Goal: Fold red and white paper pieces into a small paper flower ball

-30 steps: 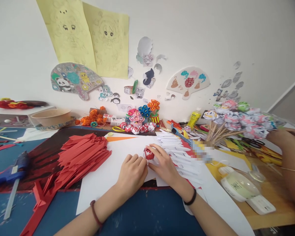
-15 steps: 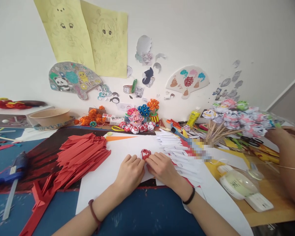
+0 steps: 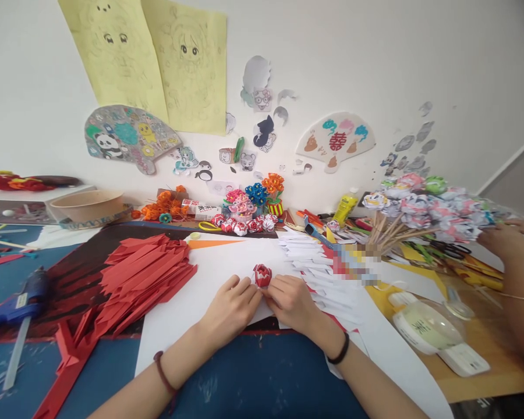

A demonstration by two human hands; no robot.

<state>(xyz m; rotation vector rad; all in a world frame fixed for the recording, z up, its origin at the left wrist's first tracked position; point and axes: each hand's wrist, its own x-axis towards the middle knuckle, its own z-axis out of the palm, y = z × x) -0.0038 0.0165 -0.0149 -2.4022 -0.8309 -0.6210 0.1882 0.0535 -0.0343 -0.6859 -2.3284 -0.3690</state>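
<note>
A small red-and-white paper rose stands on a white sheet in the middle of the table. My left hand and my right hand rest on the sheet on either side of it, fingertips pinched at its base. A pile of folded red paper strips lies to the left of my hands. A stack of white folded strips lies to the right.
A blue glue gun lies at the far left. More small paper roses and paper flower pots stand by the wall. Another person's hand touches a bunch of paper flowers on sticks at the right. A tape dispenser sits near the right edge.
The paper rose has turned slightly between my fingers and now stands more upright. The other person's hand at the right has shifted a little along the flower bunch.
</note>
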